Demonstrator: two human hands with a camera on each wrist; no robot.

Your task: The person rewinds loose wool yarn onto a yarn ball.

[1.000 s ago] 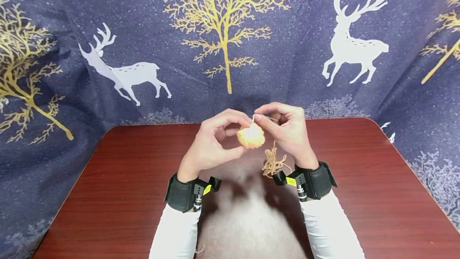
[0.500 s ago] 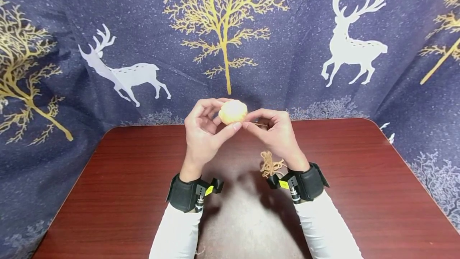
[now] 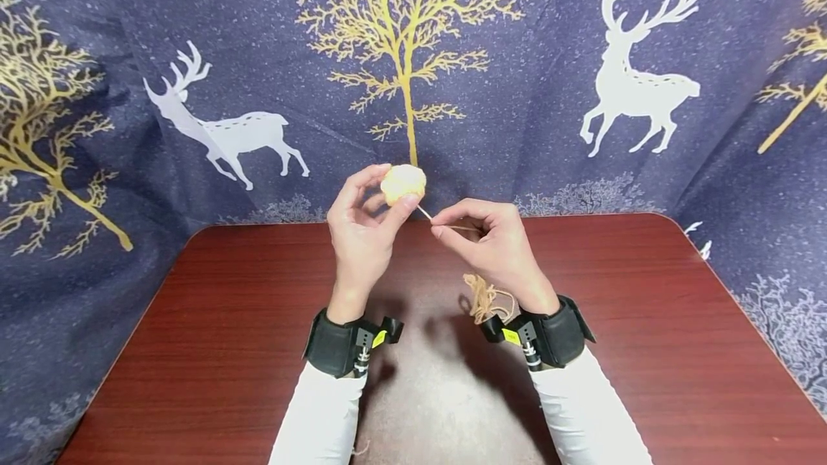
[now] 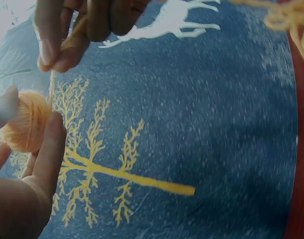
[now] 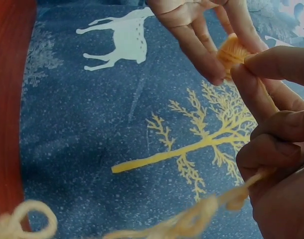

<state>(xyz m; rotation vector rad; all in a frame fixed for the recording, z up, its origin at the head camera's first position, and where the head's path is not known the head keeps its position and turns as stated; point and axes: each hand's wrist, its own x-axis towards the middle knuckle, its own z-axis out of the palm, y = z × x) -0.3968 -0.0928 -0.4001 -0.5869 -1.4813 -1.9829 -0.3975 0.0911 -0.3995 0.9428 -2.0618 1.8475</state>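
Note:
A small ball of pale orange yarn point(image 3: 403, 184) is held up by my left hand point(image 3: 363, 224), thumb and fingers gripping its sides. In the left wrist view, wound strands show on the yarn ball point(image 4: 30, 122). A short taut length of yarn point(image 3: 423, 212) runs from the ball to my right hand point(image 3: 494, 239), which pinches it between thumb and index finger. From there the strand passes back through the right hand's curled fingers, as the right wrist view shows. Below that hand is a loose tangle of yarn point(image 3: 484, 298), also seen as yarn loops point(image 4: 291, 22) in the left wrist view.
A reddish-brown table point(image 3: 245, 285) with a greyish middle area lies under the hands. Behind it hangs a dark blue cloth point(image 3: 491, 142) printed with trees and white deer. Each wrist wears a black strap point(image 3: 561, 332) with a small camera.
The left hand has moved up and left with the yarn ball and turned it. The right hand has shifted left and lower, and more yarn now shows between the hands.

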